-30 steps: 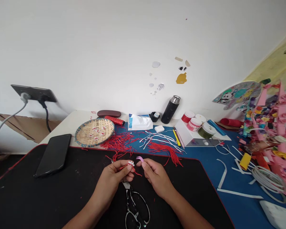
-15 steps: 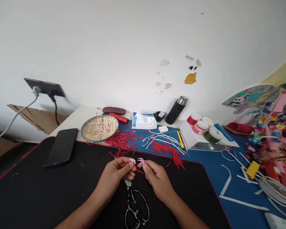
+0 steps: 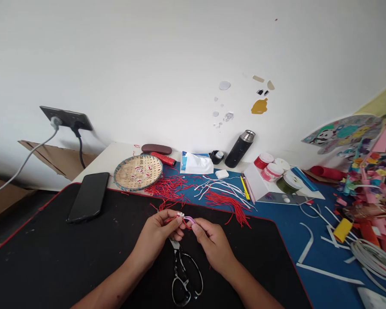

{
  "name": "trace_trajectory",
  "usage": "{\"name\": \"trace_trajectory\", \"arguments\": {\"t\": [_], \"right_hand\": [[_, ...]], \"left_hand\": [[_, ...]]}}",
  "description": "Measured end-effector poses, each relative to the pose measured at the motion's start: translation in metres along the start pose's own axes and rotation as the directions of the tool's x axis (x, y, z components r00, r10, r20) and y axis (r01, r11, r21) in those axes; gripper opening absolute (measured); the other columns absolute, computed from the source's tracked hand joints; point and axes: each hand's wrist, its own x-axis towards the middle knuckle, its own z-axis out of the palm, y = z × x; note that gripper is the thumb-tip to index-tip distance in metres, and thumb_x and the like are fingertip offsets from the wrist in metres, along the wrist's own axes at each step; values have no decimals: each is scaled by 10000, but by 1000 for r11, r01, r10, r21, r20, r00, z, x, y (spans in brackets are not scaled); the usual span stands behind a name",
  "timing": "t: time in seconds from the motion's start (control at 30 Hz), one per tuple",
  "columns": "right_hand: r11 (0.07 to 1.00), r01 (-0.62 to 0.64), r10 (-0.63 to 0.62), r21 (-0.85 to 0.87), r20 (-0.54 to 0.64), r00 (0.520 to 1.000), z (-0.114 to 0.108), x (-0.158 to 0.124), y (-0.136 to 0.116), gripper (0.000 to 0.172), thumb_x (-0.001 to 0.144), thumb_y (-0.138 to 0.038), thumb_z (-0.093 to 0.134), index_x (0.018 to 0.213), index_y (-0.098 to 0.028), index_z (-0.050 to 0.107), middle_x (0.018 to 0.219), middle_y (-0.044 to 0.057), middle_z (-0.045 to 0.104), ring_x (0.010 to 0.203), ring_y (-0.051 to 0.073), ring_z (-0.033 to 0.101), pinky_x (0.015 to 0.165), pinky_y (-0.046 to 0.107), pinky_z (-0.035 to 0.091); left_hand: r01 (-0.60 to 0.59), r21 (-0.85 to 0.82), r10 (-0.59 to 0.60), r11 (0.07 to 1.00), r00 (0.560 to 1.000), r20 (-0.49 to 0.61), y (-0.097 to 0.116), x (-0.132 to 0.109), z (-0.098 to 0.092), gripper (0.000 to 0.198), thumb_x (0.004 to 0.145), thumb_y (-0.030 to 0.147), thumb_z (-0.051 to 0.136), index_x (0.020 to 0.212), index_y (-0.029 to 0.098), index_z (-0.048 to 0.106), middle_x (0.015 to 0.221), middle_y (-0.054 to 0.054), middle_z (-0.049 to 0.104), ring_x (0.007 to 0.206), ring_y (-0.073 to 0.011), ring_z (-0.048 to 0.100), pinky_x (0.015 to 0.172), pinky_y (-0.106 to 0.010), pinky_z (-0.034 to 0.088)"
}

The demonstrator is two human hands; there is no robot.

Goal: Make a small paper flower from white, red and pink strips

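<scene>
My left hand [image 3: 157,235] pinches a small white paper piece [image 3: 180,214] with red threads [image 3: 172,219] trailing from it. My right hand [image 3: 211,243] holds a thin pink paper strip [image 3: 189,219] between its fingertips, and the strip's end meets the white piece. Both hands are close together above a black desk mat [image 3: 51,257]. Just below them lie black-handled scissors [image 3: 184,274] with steel blades, their tip partly hidden under my left hand.
A black phone lies on the mat's left. Behind it are a woven bamboo tray, loose red threads, white strips and jars on a blue mat. Colourful paper craft is piled at the right.
My hands have moved closer together, bringing the pink strip against the white piece. The view has shifted slightly, so the desk items sit further right.
</scene>
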Motion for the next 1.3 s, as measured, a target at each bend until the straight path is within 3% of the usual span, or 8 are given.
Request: {"name": "trace_trajectory", "arguments": {"t": [0.43, 1.3], "right_hand": [[996, 34, -33, -87, 21, 999, -1, 0, -1, 424, 1058, -490, 463, 1099, -213, 782, 903, 48, 743, 791, 197, 631, 738, 281, 465], [992, 65, -64, -109, 18, 998, -2, 0, 1, 337, 1072, -383, 477, 1093, -217, 770, 913, 29, 757, 789, 178, 663, 724, 260, 446]], "left_hand": [[-11, 38, 10, 999, 1000, 27, -1, 0, 0, 365, 693, 467, 878, 823, 148, 755, 717, -46, 746, 558, -145, 643, 551, -253, 520], [-7, 66, 4, 998, 999, 47, -4, 0, -1, 365, 714, 462, 877, 841, 141, 761, 657, -18, 729, 530, -118, 637, 539, -219, 517]]}}
